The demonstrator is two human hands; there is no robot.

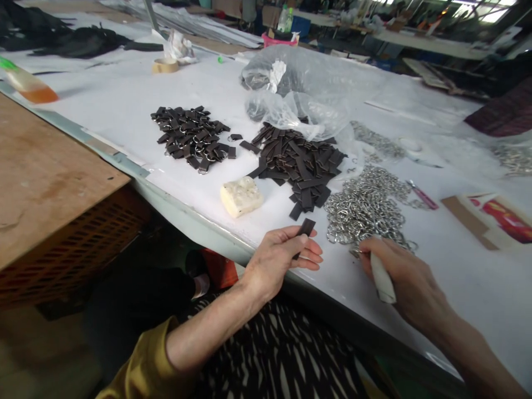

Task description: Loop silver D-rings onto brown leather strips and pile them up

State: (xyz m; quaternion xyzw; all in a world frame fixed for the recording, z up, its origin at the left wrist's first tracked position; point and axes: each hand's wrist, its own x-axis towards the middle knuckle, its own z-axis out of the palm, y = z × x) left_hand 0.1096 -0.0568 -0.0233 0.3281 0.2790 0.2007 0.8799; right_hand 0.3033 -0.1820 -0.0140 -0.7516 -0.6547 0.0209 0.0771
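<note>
Between the thumb and fingers of my left hand (276, 257) is a dark strip (306, 227), held over the table's near edge. My right hand (394, 266) is closed around a pale-handled tool (381, 277), its fingertips at the near edge of a heap of silver metal rings (366, 205). Whether those fingertips pinch a ring is too small to tell. Beyond my left hand lies a pile of flat dark strips (301, 160). Farther left, dark pieces folded around rings (191, 136) form another pile. A yellowish block (241, 197) rests in front of the piles.
Clear plastic bags (307, 105) lie behind the strips. A pink-handled tool (424, 197) and a red-and-white carton piece (499, 219) are at right. A tape roll (165, 66) and a bottle with orange liquid (31, 86) stand or lie toward the left. A wooden board (50, 172) adjoins the table.
</note>
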